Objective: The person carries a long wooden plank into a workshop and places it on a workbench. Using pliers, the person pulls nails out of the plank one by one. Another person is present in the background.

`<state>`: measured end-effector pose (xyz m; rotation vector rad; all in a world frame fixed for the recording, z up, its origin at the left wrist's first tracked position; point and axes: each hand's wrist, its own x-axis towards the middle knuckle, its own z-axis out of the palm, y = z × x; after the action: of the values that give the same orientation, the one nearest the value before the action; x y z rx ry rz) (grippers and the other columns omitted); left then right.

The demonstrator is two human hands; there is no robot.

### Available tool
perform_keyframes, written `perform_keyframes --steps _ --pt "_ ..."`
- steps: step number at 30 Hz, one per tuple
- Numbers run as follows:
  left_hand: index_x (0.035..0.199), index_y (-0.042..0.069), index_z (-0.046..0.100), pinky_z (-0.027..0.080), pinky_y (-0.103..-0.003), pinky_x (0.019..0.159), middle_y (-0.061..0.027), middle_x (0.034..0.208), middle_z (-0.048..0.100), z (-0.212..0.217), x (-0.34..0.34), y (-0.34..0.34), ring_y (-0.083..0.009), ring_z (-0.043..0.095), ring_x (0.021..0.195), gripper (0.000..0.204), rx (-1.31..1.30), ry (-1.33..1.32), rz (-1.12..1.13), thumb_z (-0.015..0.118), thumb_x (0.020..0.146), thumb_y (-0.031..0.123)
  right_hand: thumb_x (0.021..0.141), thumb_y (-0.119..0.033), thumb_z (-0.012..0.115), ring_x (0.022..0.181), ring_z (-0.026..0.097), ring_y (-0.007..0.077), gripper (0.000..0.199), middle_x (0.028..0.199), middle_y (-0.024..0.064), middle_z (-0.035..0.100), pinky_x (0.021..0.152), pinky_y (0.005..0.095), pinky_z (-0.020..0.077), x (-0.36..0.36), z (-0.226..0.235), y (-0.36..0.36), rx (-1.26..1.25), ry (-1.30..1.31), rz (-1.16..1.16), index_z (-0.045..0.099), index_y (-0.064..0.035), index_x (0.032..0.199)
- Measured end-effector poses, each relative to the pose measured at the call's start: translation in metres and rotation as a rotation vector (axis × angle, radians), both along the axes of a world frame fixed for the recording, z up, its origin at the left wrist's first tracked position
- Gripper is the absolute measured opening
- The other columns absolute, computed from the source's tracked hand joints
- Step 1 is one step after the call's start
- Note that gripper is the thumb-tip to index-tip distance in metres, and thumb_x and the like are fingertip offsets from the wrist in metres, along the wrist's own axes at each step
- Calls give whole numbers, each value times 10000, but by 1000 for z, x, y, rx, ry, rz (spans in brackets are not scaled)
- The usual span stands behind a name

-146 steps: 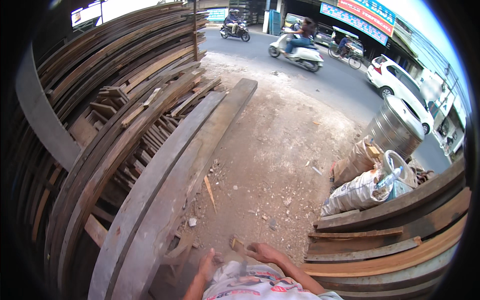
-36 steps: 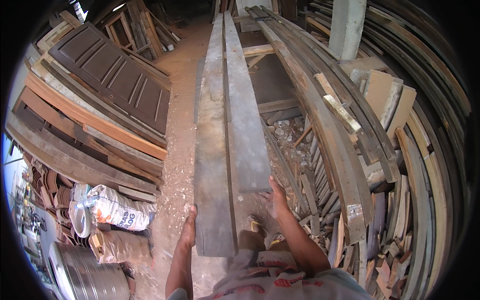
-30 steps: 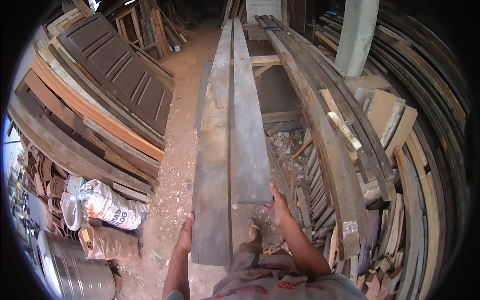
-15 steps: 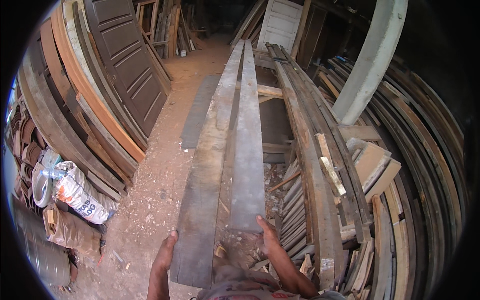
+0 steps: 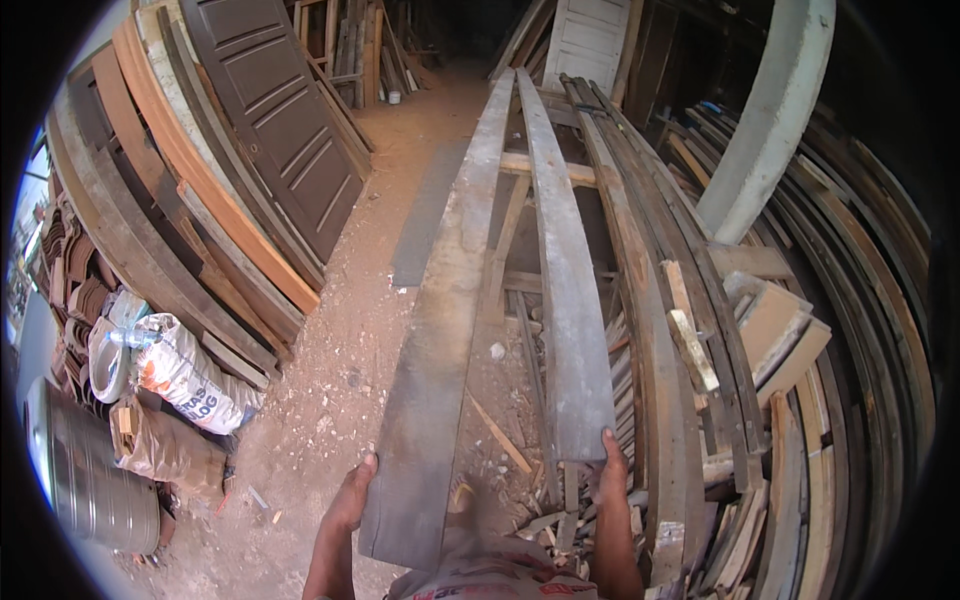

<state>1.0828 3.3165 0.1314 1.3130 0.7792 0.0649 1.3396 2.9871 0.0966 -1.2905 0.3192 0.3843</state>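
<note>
Two long, weathered wooden planks run away from me, their far ends close together and their near ends spread apart. My left hand (image 5: 350, 495) grips the wider left plank (image 5: 440, 340) by its outer edge close to the near end, thumb up at the edge. The narrower right plank (image 5: 572, 320) is held at its near corner by my right hand (image 5: 612, 475), with the thumb on top. On both hands the fingers under the wood are hidden. A wooden crosspiece (image 5: 583, 176) passes beneath the planks farther off.
More long boards (image 5: 640, 330) lie at my right, a short wood piece (image 5: 692, 350) on them. A concrete post (image 5: 770, 120) rises beyond. Leaning boards, a brown panelled door (image 5: 275, 100), a white sack (image 5: 190, 375) and a metal drum (image 5: 95, 475) line the left. Wood scraps litter the floor.
My right hand has swung the near end of the right plank to the right, widening the gap between the planks. The left hand keeps its hold, and the view has shifted slightly left.
</note>
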Motion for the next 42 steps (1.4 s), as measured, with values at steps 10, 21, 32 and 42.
perform_keyframes --steps 10,21,32,42 --pt "1378 -70 465 447 -363 998 -198 1341 548 -14 0 1 -265 550 1207 847 -108 7 121 428 948 658 869 -420 674 1164 582 422 718 1210 336 595 979 424 453 11 43 0 -855 -415 243 500 155 1261" --pt "1412 -36 412 483 -369 972 -174 1170 623 110 87 -51 -249 597 1115 682 670 -211 -275 675 909 341 886 -704 460 1330 449 405 932 1378 330 479 1103 440 334 50 27 1 -822 -116 327 485 108 1344" --pt "1437 -152 257 395 -387 1073 -314 1386 474 -9 268 -133 -383 485 1304 1071 108 161 -450 637 824 640 944 -670 381 1256 519 394 892 1297 306 565 1057 423 358 47 28 1 -759 -142 312 530 141 1285" --pt "1401 -67 375 522 -406 906 -204 1338 527 -69 287 -161 -306 603 1129 805 -512 -263 -341 690 870 449 954 -644 396 1269 502 418 831 1298 321 556 1049 425 364 58 0 -5 -783 -104 231 565 111 1255"
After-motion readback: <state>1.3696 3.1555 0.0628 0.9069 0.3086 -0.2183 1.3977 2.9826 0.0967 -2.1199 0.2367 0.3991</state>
